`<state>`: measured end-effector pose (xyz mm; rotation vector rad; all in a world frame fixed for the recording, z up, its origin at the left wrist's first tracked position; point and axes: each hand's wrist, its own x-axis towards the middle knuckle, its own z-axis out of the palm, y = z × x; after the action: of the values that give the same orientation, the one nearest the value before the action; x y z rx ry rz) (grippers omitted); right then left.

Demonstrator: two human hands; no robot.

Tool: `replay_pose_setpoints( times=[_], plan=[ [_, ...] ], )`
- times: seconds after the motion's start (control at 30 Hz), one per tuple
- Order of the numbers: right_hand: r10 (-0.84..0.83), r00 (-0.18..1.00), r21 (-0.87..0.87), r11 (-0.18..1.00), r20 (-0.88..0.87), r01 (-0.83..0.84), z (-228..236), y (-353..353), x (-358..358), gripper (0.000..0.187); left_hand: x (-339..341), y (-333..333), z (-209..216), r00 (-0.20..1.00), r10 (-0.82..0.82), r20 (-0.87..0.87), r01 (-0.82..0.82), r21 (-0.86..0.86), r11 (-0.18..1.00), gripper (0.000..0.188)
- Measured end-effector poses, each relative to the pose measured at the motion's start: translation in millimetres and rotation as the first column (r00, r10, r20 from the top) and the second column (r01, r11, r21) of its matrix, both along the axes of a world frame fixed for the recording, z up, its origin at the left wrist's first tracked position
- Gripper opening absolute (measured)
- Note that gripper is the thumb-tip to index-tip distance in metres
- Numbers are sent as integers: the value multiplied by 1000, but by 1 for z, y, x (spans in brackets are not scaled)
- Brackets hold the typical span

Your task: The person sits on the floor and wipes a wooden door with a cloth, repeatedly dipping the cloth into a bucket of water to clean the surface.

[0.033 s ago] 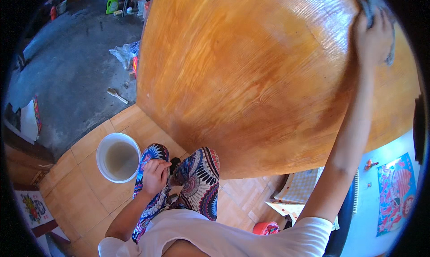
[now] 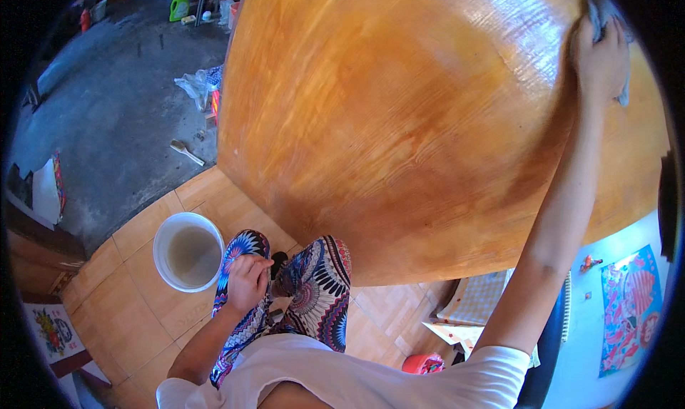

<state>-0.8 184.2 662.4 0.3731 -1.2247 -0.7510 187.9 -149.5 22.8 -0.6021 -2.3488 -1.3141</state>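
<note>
My right hand [image 2: 601, 68] is stretched out to the far right, its fingers bent over a grey-blue cloth [image 2: 595, 13] pressed against a large varnished wooden panel [image 2: 371, 124]. Part of the cloth hangs out past the hand's outer side, and a wet-looking shine shows on the wood beside it. On my left knee, over patterned trousers [image 2: 321, 288], lies my left hand [image 2: 248, 282] with nothing in it, its fingers loosely bent. A white bucket [image 2: 161, 259] of cloudy water stands on the tiles just left of that knee.
On the dark floor at left lie a brush [image 2: 187, 151] and a clear plastic bag [image 2: 194, 88]. A green bottle [image 2: 179, 8] stands farther back. Under the panel's lower right edge are a checked cloth [image 2: 474, 300] and a red container [image 2: 422, 364]. A colourful poster [image 2: 631, 309] hangs at right.
My right hand and the cloth have shifted slightly to the right across the wood. My left hand stays on the knee.
</note>
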Motion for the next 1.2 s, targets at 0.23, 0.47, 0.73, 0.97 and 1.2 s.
replay_pose_setpoints(
  times=[0.23, 0.47, 0.73, 0.97, 1.2],
  plan=[
    [-20, 992, 1, 1000, 128, 20, -161, -90, -48, 34, 4, -10, -6, 999, 52, 17, -51, -31, 998, 21],
    [105, 650, -99, 994, 752, -46, -404, -105, -55, 41, 5, -18, 3, 999, 37, -36, -37, -24, 999, 21],
    [-158, 158, 189, 960, 975, -206, -531, -91, -49, 37, 17, -20, 6, 994, 87, -64, -89, -29, 996, 19],
    [68, 798, 13, 995, 599, -94, -187, -123, -40, 39, 8, -18, 2, 995, 68, -68, -68, -1, 998, 19],
    [-162, 986, -116, 981, -37, 157, -83, -113, -84, 27, 5, -16, -6, 998, 52, -20, -52, 10, 999, 18]
  ],
)
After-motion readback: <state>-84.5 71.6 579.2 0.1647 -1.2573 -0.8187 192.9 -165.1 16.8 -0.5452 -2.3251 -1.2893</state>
